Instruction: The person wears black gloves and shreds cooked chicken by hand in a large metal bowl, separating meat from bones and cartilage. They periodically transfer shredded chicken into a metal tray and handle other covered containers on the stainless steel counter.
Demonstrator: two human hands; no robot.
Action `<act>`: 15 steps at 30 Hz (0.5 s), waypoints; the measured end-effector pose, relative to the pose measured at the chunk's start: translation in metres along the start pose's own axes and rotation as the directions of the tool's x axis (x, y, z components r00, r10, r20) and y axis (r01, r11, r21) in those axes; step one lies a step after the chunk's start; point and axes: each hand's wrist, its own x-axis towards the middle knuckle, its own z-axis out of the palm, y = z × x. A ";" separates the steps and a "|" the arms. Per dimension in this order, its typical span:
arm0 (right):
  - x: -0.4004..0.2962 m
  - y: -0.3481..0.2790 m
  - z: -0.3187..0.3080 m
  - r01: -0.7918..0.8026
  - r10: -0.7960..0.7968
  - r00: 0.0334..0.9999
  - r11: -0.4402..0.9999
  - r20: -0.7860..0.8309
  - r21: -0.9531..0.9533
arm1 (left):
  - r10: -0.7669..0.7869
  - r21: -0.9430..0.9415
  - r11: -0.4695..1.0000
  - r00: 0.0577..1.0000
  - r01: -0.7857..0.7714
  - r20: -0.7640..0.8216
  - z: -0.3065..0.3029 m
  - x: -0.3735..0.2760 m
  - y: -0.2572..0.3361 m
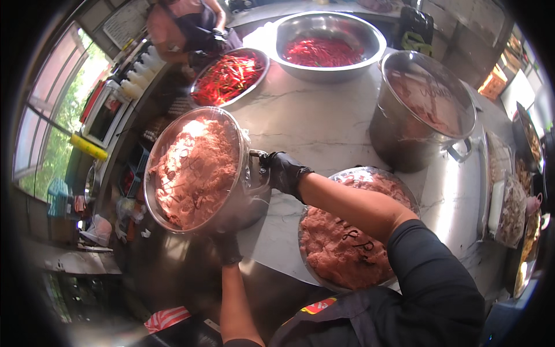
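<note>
A steel pot (pixel 249 208) heaped with pink minced meat (pixel 195 173) stands at the table's left edge, tilted in my view. Clear plastic film with dark handwriting covers its top. My right hand (pixel 284 175), in a black glove, grips the pot's loop handle (pixel 260 186). Against the pot's near side is my left hand (pixel 226 248), gloved in black too; its fingers are hidden beneath the pot. Below my right forearm sits a round bowl of minced meat (pixel 347 256), also under film that bears writing.
A tall steel pot (pixel 381 130) with film over its contents stands at the right. Farther back are a large steel basin (pixel 329 71) and a tray (pixel 264 80), both holding red chillies (pixel 230 78). A person (pixel 186 30) in black gloves stands behind the tray. Covered trays (pixel 507 217) line the right side.
</note>
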 end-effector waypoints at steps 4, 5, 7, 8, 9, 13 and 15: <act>-0.051 -0.036 -0.020 0.066 -0.057 0.992 0.995 -0.109 0.078 | 0.010 0.110 0.994 0.996 -0.020 0.091 0.068 -0.020 0.078; -0.057 -0.043 -0.027 0.082 -0.067 0.989 0.991 -0.134 0.104 | -0.024 0.068 0.998 0.991 0.015 0.131 0.086 -0.022 0.114; -0.069 -0.056 -0.033 0.099 -0.073 0.981 0.985 -0.180 0.141 | -0.006 0.212 0.976 0.978 -0.039 0.209 0.099 -0.015 0.121; -0.079 -0.061 -0.032 0.089 -0.040 0.969 0.977 -0.245 0.192 | -0.036 0.208 0.978 0.975 -0.011 0.221 0.110 -0.012 0.124; -0.085 -0.064 -0.037 0.131 -0.075 0.965 0.969 -0.250 0.212 | -0.061 0.198 0.980 0.969 0.012 0.240 0.117 -0.010 0.126; -0.092 -0.068 -0.087 0.356 -0.363 0.909 0.932 -0.206 -0.073 | 0.047 0.474 0.847 0.923 -0.239 0.381 0.149 0.010 0.126; -0.091 -0.062 -0.115 0.466 -0.533 0.836 0.816 -0.133 -0.343 | 0.023 0.299 0.944 0.936 -0.135 0.352 0.167 0.011 0.129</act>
